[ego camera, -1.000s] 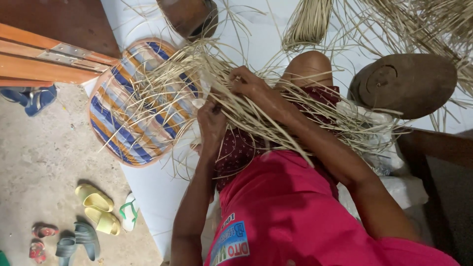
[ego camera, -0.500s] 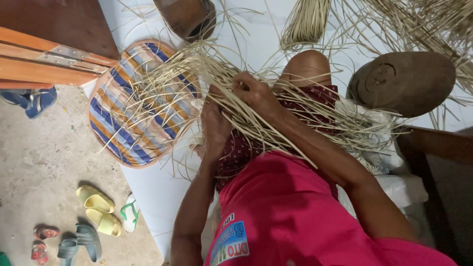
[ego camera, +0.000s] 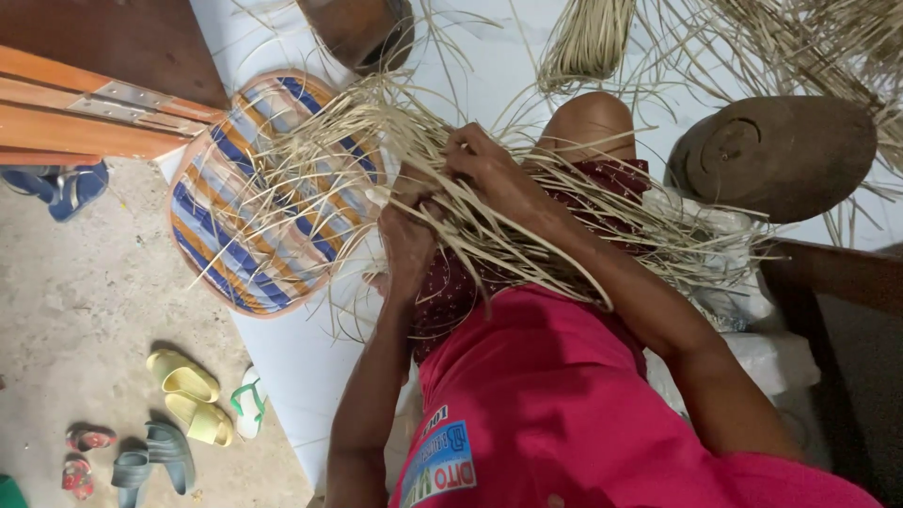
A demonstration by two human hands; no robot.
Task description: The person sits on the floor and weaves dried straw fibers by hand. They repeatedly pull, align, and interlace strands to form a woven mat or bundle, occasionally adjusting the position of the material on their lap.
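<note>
Pale straw strands (ego camera: 527, 235) pinched between left hand (ego camera: 406, 235) and right hand (ego camera: 489, 174).

A home weaving spot on the floor: loose straw strands (ego camera: 602, 38), striped cushion (ego camera: 249, 202), sandals (ego camera: 188, 395) nearby.

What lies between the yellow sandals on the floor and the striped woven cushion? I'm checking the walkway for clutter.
In the head view, only bare concrete floor separates the yellow sandals from the striped woven cushion; a few loose straw strands overhang the cushion itself.
</note>
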